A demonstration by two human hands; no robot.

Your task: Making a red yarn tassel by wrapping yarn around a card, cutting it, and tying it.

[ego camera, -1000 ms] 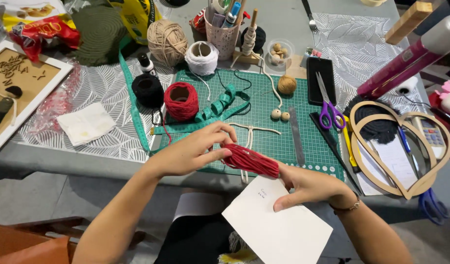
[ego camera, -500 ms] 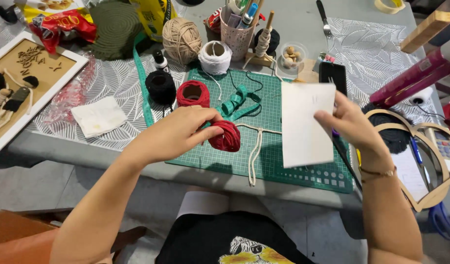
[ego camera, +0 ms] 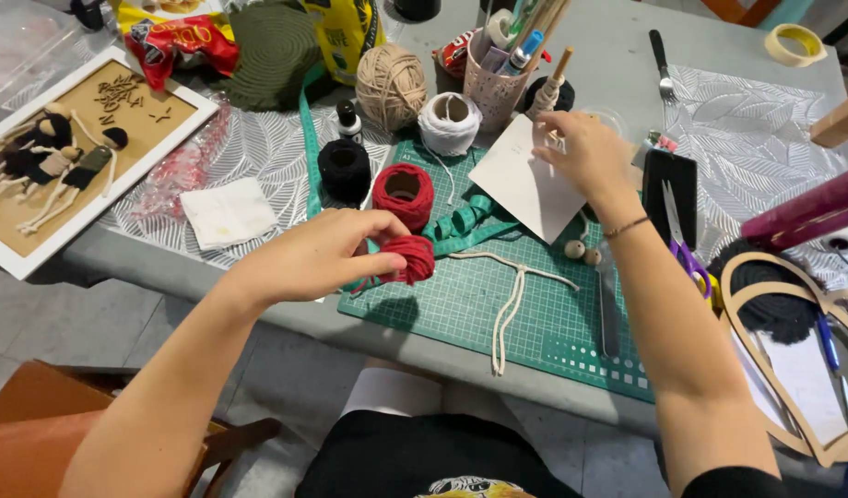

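A red crinkled packet (ego camera: 180,41) and a yellow pouch (ego camera: 346,32) are seen at the upper left. A red yarn bundle (ego camera: 407,258), its long axis roughly upright, is pinched by the left hand (ego camera: 318,254) at centre above the green mat (ego camera: 544,314). A white card (ego camera: 525,184), tilted, is held by the right hand (ego camera: 585,152) at upper centre.

Four balls or spools of yarn stood on the counter (ego camera: 627,65): one beige (ego camera: 390,85), one white (ego camera: 449,123), one black (ego camera: 344,168), one red (ego camera: 403,195). One small red bundle (ego camera: 408,258) sat in the left hand (ego camera: 318,254). There was one white card (ego camera: 527,181), one pair of scissors (ego camera: 682,242), and two wooden beads (ego camera: 583,252), possibly more hidden.
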